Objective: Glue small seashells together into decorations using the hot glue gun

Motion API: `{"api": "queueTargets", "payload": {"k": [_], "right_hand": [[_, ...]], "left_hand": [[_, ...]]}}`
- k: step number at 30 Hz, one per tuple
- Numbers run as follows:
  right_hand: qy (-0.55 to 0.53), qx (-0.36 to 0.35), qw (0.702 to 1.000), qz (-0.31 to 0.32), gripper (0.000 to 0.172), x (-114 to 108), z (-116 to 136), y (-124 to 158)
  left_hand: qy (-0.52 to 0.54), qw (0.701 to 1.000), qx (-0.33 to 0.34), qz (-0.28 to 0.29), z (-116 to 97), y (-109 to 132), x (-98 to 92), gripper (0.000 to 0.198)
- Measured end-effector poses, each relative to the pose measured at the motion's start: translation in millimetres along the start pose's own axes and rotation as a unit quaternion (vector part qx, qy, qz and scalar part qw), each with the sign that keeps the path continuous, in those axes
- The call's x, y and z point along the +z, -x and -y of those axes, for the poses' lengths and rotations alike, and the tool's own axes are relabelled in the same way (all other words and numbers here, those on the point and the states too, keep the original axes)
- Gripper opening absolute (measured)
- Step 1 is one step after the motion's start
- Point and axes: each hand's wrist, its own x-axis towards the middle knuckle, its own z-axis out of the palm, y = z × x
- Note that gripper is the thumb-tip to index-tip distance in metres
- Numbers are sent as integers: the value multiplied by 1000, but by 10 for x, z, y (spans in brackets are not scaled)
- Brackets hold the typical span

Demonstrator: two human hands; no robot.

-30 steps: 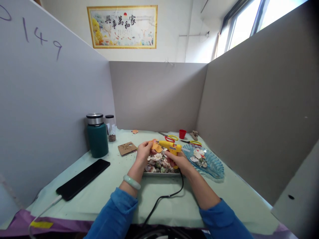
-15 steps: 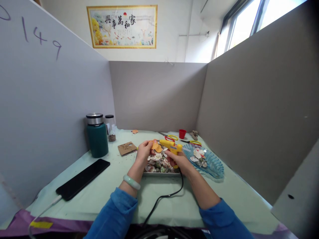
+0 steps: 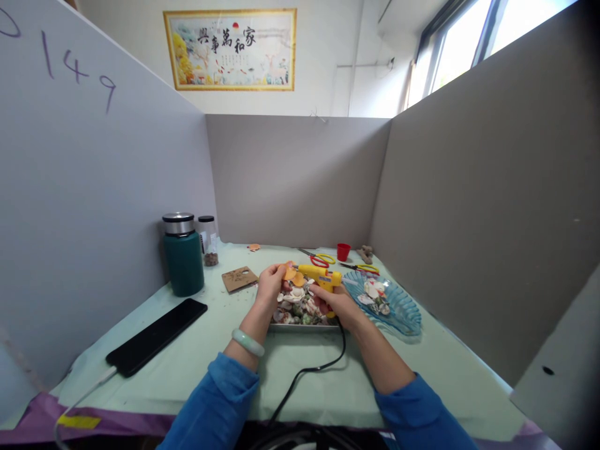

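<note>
Between the fingers of my left hand [image 3: 270, 284] is an orange petal-like piece, perhaps a shell [image 3: 296, 277], held up above a tray. My right hand [image 3: 338, 301] is wrapped round the grip of a yellow glue gun [image 3: 323, 275], whose nozzle points left and meets or nearly meets the orange piece. A black cord [image 3: 309, 370] runs from the gun's grip down to the table's front edge. Below both hands lies a shallow metal tray [image 3: 304, 328] heaped with mixed shells [image 3: 299, 307]. My left fingertips partly hide the orange piece.
A blue glass dish [image 3: 405, 312] with shells stands to the right. Behind are scissors [image 3: 321, 258], more scissors [image 3: 360, 269] and a red cup [image 3: 343, 252]. Leftward are a brown card [image 3: 239, 279], a green flask [image 3: 183, 262], a jar [image 3: 209, 242] and a black phone [image 3: 157, 337]. Grey partitions enclose the table.
The glue gun has shifted slightly left, its nozzle now closer over the orange piece. My left hand has hardly moved.
</note>
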Motion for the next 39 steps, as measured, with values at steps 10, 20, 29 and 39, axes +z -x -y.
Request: {"api": "queueTargets", "payload": {"k": [10,20,29,39], "right_hand": [[-4,3,1000,-22,35,-12,-34,-24],[2,2,1000,2,33,6,13,5],[6,-8,1000,-27,37,-9,-18,-20],[9,0,1000,-26,37,-1,-15,-12]], "left_hand": [[-5,1000,7,23,29,-1,-8,18],[6,1000,-6,10,28,-18,-12,18],[-17,999,-4,33,39,-1,-1,21],[-75,997,13,30,122,-36,-3,18]]}}
